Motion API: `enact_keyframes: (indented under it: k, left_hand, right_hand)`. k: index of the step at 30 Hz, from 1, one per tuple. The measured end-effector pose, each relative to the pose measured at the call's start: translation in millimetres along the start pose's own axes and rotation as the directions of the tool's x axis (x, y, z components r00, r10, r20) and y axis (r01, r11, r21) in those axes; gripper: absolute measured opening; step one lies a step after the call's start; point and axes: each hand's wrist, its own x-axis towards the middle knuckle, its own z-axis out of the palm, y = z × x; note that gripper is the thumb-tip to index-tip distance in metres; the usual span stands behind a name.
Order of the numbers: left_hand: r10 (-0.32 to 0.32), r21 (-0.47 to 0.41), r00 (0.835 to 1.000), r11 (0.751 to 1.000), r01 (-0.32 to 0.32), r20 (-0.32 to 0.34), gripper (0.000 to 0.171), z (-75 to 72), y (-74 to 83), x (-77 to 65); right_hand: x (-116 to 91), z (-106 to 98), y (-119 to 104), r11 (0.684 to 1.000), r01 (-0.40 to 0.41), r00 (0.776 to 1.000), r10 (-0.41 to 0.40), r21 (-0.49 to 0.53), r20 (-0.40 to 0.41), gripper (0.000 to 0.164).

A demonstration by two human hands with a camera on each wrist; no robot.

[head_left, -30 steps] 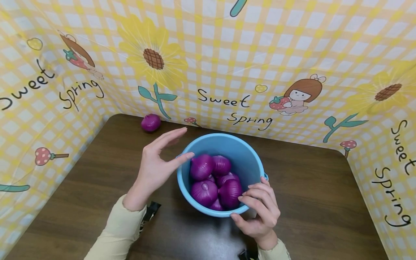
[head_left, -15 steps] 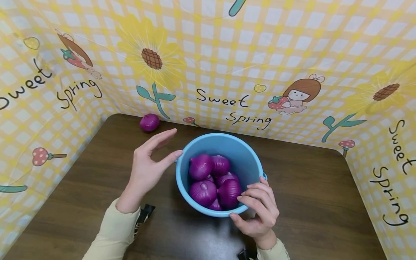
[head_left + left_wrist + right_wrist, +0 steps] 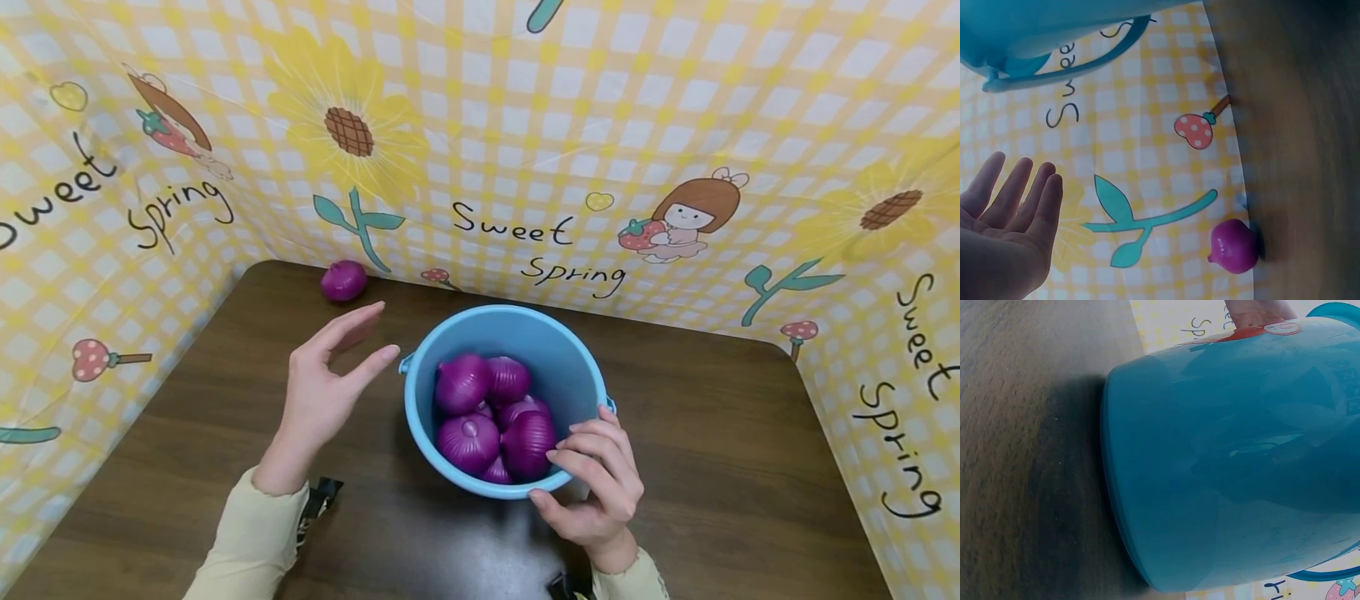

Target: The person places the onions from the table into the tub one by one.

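A blue bucket (image 3: 577,367) with several purple onions (image 3: 468,444) inside is in the middle of the head view. My right hand (image 3: 603,483) holds its near right rim, with fingertips over the edge and the thumb against the outside. In the right wrist view, the bucket's side (image 3: 1229,462) fills most of the picture. Left of the bucket, my left hand (image 3: 322,387) hovers apart from it, fingers extended and thumb spread, holding nothing. One single onion (image 3: 344,282) lies beyond that hand at the table's back left; the left wrist view shows this onion (image 3: 1234,246) too.
The brown wooden table (image 3: 712,467) is bordered by a yellow checked cloth (image 3: 510,125) hanging at the back and both sides. The bucket's handle (image 3: 1085,65) hangs down along its side in the left wrist view.
My left hand has moved left, away from the bucket's rim, uncovering the handle joint there. The right hand, bucket and onions stay nearly where they were.
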Motion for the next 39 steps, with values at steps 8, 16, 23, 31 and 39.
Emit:
enact_keyframes:
  k: [8,16,23,31,39]
  left_hand:
    - [-0.035,0.013,0.999,0.999,0.035,-0.039,0.046,-7.3,-21.1,-1.4]
    - [-0.128,0.036,0.99,0.991,0.13,-0.057,0.056,-11.4,-67.8,-1.2]
    - [-0.17,0.063,0.983,0.983,0.175,-0.069,0.059,-16.2,-82.9,1.5]
    - [-0.198,0.052,0.977,0.978,0.203,-0.083,0.063,-20.9,-85.2,4.8]
    - [-0.218,-0.001,0.972,0.976,0.218,-0.091,0.063,-24.4,-76.1,6.8]
  right_hand:
    - [0.3,0.3,0.5,1.0,0.005,1.0,-0.005,-0.002,-0.002,0.046]
    - [-0.5,-0.7,0.4,1.0,0.004,1.0,-0.004,0.001,0.007,0.046]
    - [-0.9,-1.5,-0.2,1.0,-0.003,1.0,0.003,-0.001,0.015,0.046]
    - [0.0,-1.1,0.0,1.0,0.003,1.0,-0.003,0.0,0.007,0.046]
    - [0.1,-0.9,0.5,1.0,0.006,1.0,-0.006,0.0,0.004,0.046]
